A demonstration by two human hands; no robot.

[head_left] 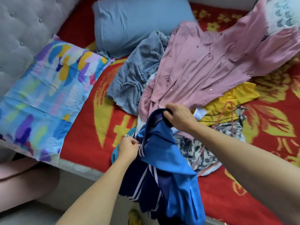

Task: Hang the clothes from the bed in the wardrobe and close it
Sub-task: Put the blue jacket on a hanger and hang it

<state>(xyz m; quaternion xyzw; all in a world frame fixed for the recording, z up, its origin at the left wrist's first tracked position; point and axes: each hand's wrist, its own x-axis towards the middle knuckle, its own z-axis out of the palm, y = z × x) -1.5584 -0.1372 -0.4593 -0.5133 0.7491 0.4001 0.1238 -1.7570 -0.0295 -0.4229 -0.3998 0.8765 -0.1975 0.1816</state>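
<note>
A blue and navy sports jacket with white stripes [164, 169] hangs over the bed's front edge, held up by both hands. My right hand [178, 117] grips its dark collar at the top. My left hand [128, 148] pinches the striped edge lower down. Behind it a heap of clothes lies on the red and yellow blanket [90, 127]: a pink shirt [203, 65], a grey-blue denim garment [138, 73], a yellow garment [233, 101] and a grey patterned one [198, 151]. A pink hanger [227, 114] lies among them. The wardrobe is out of view.
A blue pillow [134, 21] and a colourful patterned pillow [42, 95] lie at the head of the bed beside the grey tufted headboard [24, 30]. A white fluffy item [285, 15] sits at the top right. A pale pink cushion [24, 179] shows at the lower left.
</note>
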